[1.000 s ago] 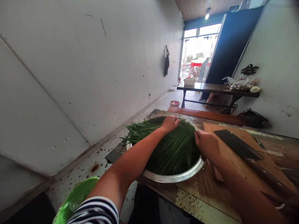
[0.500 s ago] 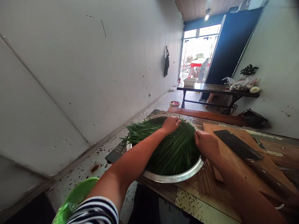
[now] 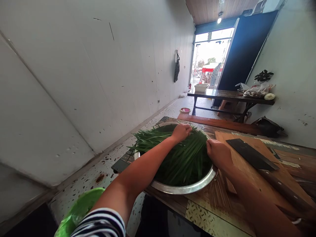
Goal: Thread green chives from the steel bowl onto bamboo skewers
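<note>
A wide metal basin (image 3: 184, 190) on the table is heaped with garlic chives (image 3: 189, 158), long flat green leaves that spill over its left side. My left hand (image 3: 182, 132) is over the far part of the heap, fingers pinched on some chives. At the basin's right rim, my right hand (image 3: 218, 152) is closed too; what its fingers hold is hidden. Thin wooden skewers (image 3: 219, 194) lie in a bunch just below that hand. To its right, a cleaver (image 3: 250, 153) with a wooden handle rests flat on a wooden cutting board (image 3: 243, 168).
On the floor at my lower left is a green bin (image 3: 81, 205) with a liner. Beyond the table stands a bench (image 3: 217, 123), then a dark table (image 3: 222, 94) bearing a white tub (image 3: 201, 87) and plastic bags (image 3: 255, 90). A wall (image 3: 86, 82) runs along the left.
Both hands stay almost where they were, still closed at the far and right parts of the basin. The whole view has shifted very slightly; nothing else visibly differs.
</note>
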`<state>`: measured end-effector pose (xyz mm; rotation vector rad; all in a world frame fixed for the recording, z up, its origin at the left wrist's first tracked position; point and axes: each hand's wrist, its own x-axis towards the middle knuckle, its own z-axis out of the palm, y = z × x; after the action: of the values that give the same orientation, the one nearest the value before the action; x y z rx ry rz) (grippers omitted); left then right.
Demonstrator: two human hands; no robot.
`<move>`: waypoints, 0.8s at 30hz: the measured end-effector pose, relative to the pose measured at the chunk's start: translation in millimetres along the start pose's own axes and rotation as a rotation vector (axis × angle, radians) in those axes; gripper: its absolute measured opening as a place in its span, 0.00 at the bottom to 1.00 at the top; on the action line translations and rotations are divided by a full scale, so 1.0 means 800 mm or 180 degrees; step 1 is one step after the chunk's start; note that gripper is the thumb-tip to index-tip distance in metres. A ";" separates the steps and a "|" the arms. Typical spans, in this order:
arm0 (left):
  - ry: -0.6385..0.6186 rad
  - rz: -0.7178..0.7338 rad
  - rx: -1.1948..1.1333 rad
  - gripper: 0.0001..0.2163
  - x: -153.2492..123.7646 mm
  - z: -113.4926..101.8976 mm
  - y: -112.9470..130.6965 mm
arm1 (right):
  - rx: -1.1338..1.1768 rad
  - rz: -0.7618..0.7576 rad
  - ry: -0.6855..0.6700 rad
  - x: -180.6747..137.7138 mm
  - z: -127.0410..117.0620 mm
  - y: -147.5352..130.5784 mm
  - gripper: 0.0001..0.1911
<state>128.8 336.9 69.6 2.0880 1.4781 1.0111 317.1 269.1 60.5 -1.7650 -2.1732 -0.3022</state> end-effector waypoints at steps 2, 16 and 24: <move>-0.0001 0.0030 -0.0014 0.09 0.000 0.001 -0.001 | 0.0005 -0.0026 0.0007 0.000 0.000 0.001 0.17; -0.0116 -0.0046 -0.0034 0.10 -0.001 0.004 -0.002 | 0.0123 0.0036 -0.0034 0.000 -0.003 -0.002 0.16; -0.0520 0.0452 0.0290 0.12 -0.003 -0.002 0.017 | 0.0172 0.0073 0.0002 0.002 0.000 0.001 0.17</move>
<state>136.1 329.6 78.7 2.3076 1.3344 0.8133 317.3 270.7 61.0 -1.7589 -2.1389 -0.2364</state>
